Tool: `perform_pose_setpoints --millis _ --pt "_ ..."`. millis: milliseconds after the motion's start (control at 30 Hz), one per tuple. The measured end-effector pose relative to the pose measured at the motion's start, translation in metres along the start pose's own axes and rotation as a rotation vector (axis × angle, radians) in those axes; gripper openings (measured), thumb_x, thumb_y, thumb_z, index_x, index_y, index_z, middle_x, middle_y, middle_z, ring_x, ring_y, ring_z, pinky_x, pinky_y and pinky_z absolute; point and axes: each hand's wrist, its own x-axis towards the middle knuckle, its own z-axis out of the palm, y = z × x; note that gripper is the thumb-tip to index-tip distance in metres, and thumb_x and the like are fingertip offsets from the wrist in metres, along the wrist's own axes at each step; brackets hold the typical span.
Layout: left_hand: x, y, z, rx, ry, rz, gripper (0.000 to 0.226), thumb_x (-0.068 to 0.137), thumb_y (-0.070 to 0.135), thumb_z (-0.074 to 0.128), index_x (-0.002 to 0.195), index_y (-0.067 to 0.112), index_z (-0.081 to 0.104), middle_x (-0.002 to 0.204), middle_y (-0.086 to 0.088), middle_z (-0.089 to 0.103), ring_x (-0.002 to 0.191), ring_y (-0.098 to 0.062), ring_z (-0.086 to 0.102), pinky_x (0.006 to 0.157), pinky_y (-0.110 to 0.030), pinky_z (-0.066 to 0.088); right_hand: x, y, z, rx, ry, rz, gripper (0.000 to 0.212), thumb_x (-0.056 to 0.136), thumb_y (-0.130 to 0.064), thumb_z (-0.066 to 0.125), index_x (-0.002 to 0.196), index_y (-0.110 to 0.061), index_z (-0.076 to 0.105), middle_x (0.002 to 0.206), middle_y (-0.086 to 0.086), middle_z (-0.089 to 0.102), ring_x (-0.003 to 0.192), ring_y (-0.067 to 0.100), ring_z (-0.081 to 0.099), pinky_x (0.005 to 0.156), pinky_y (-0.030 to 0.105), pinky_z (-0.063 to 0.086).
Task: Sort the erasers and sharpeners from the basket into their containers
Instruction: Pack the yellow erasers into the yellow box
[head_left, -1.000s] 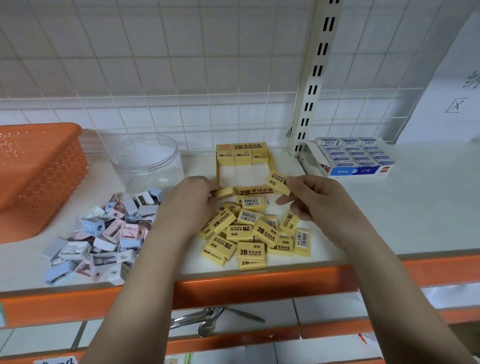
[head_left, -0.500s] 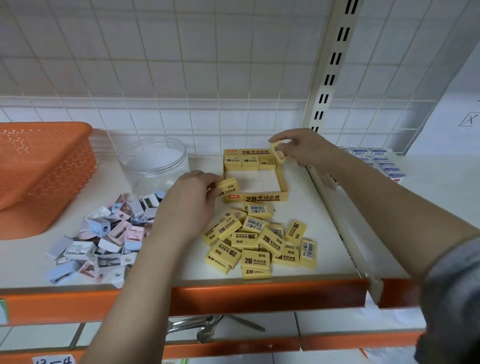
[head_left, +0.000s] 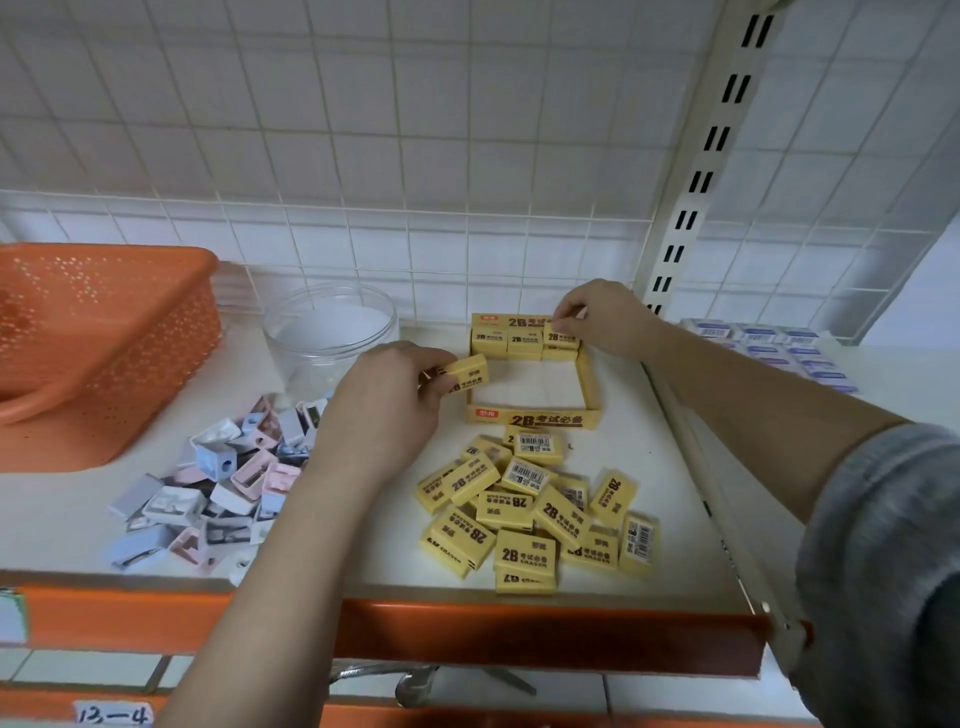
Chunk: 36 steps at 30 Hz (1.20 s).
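Our left hand (head_left: 384, 410) pinches a yellow "2B" eraser (head_left: 467, 372) at the box's (head_left: 535, 417) left edge. Our right hand (head_left: 597, 317) pinches another eraser (head_left: 562, 336) into the back row. More yellow erasers (head_left: 530, 509) lie piled before the box.

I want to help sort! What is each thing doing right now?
left hand: holds one yellow eraser.
right hand: pinches an eraser at the back row.
eraser box: open, one back row filled.
loose erasers: piled on the shelf.
sharpeners: piled, unsorted.
clear jar: open, no sharpeners inside.
orange basket: tipped up.
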Motion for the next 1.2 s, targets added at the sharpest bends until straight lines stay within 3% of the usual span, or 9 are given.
perform_pose_setpoints --millis 100,267,367,567,733,933,1033,1100,1200 --pt "0.003 -0.002 0.000 0.014 0.000 -0.010 0.025 0.094 0.021 0.054 0.115 0.021 0.067 0.102 -0.002 0.066 0.093 -0.022 0.058 0.076 -0.029 0.043 -0.004 0.002 0.001 -0.048 0.003 -0.003 0.018 0.085 -0.030 0.069 0.100 -0.019 0.067 0.102 -0.004 0.061 0.087 0.010 0.054 0.076 0.027 0.043" --pt "0.006 -0.001 0.001 -0.003 0.005 -0.038 0.027 0.094 0.022 0.055 0.118 0.021 0.065 0.106 -0.003 0.067 0.084 -0.023 0.059 0.079 -0.031 0.047 -0.010 0.001 0.005 -0.160 0.008 -0.001 0.033 0.085 -0.027 0.068 0.117 -0.019 0.064 0.113 0.000 0.060 0.097 0.012 0.053 0.098 0.038 0.042" --pt "0.007 -0.002 0.004 -0.026 0.018 -0.056 0.027 0.093 0.023 0.057 0.118 0.022 0.065 0.104 0.000 0.069 0.092 -0.020 0.060 0.081 -0.027 0.046 -0.013 0.001 0.005 -0.214 -0.030 -0.041 0.032 0.091 -0.026 0.062 0.121 -0.015 0.064 0.116 0.001 0.059 0.105 0.017 0.054 0.092 0.030 0.042" --pt "0.008 -0.004 0.009 -0.185 0.069 -0.141 0.022 0.089 0.023 0.062 0.111 0.023 0.069 0.091 0.009 0.065 0.080 -0.005 0.056 0.070 -0.019 0.039 -0.022 0.004 0.013 -0.187 0.024 -0.067 0.030 0.094 -0.025 0.057 0.121 -0.015 0.065 0.114 0.003 0.062 0.101 0.019 0.058 0.088 0.030 0.046" --pt "0.007 -0.007 0.011 -0.310 0.095 -0.194 0.018 0.088 0.021 0.065 0.104 0.021 0.071 0.080 0.018 0.063 0.073 0.009 0.054 0.062 0.001 0.037 -0.028 0.006 0.022 -0.331 0.130 -0.100 0.028 0.097 -0.033 0.051 0.116 -0.024 0.067 0.122 -0.004 0.059 0.105 0.017 0.059 0.086 0.031 0.046" --pt "0.009 -0.006 0.013 -0.423 0.071 -0.226 0.014 0.088 0.019 0.065 0.100 0.020 0.072 0.080 0.014 0.066 0.075 0.006 0.058 0.061 0.001 0.038 -0.028 0.004 0.024 -0.458 0.080 -0.069 0.032 0.101 -0.022 0.039 0.124 -0.026 0.061 0.119 -0.002 0.058 0.106 0.022 0.056 0.082 0.029 0.044" --pt "0.020 -0.003 0.017 -0.397 0.055 -0.220 0.014 0.088 0.018 0.065 0.100 0.018 0.072 0.089 0.005 0.070 0.075 0.002 0.059 0.064 -0.003 0.040 -0.035 0.000 0.018 -0.390 0.034 -0.034 0.035 0.100 -0.016 0.039 0.126 -0.024 0.060 0.129 -0.004 0.057 0.113 0.019 0.055 0.090 0.029 0.046" --pt "0.033 0.000 0.022 -0.346 0.013 -0.209 0.018 0.088 0.018 0.064 0.104 0.016 0.072 0.098 0.002 0.071 0.081 -0.002 0.058 0.072 -0.010 0.040 -0.045 -0.004 0.010 -0.254 0.037 -0.009 0.034 0.099 -0.018 0.040 0.124 -0.023 0.062 0.131 -0.005 0.057 0.105 0.014 0.059 0.082 0.024 0.047" --pt "0.058 0.006 0.032 -0.267 -0.071 -0.169 0.020 0.089 0.017 0.063 0.108 0.015 0.071 0.107 0.000 0.070 0.092 -0.006 0.058 0.078 -0.012 0.037 -0.062 -0.006 0.005 -0.069 0.100 0.039 0.029 0.097 -0.019 0.046 0.118 -0.020 0.065 0.127 -0.004 0.060 0.072 0.004 0.053 0.069 0.018 0.041"
